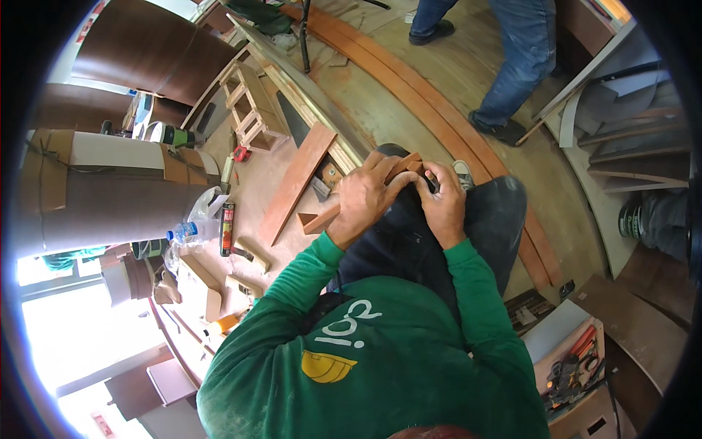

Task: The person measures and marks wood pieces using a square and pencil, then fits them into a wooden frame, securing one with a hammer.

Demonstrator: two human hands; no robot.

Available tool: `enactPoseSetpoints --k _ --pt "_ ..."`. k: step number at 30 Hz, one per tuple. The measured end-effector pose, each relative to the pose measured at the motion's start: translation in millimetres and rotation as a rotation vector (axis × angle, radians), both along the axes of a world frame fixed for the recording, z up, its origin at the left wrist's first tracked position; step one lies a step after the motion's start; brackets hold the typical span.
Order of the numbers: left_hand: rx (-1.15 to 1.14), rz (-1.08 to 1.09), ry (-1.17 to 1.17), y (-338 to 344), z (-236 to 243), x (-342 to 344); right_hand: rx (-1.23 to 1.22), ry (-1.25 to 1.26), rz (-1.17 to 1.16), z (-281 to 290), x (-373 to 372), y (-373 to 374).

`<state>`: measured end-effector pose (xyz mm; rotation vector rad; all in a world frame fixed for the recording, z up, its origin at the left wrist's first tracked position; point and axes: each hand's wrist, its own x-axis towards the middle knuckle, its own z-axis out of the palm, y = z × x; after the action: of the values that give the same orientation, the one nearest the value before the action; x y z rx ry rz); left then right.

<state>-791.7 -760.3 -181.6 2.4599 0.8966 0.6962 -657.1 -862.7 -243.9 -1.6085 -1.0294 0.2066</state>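
My left hand (pixel 362 196) is closed around a narrow reddish wooden piece (pixel 322 217) that slants from an angled lower-left end up to my right hand. My right hand (pixel 442 203) is curled at its upper end (pixel 413 159), holding a small dark thing I cannot make out. Both hands meet above my dark-trousered lap. Left of them, a loose reddish plank (pixel 300 175) lies on a light work surface, near a dark metal piece (pixel 320 189), a red tape measure (pixel 241 154) and a small slatted wooden frame (pixel 252 110).
A tube (pixel 227 230), plastic bottle (pixel 189 233) and offcuts (pixel 205 285) lie left. Long curved strips (pixel 395 69) cross the floor. Another person's jeans-clad legs (pixel 515 66) stand at upper right. Boards (pixel 632 139) lean at right; a tool box (pixel 574 362) sits lower right.
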Motion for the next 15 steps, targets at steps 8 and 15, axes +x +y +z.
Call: enactPoseSetpoints --k 8,15 --pt "0.013 -0.011 0.036 1.6 -4.3 -1.2 -0.012 -0.014 0.017 -0.3 1.7 0.1" --pt "0.025 -0.09 0.009 3.1 -4.9 -5.9 -0.014 0.005 0.026 4.9 1.8 -2.6"
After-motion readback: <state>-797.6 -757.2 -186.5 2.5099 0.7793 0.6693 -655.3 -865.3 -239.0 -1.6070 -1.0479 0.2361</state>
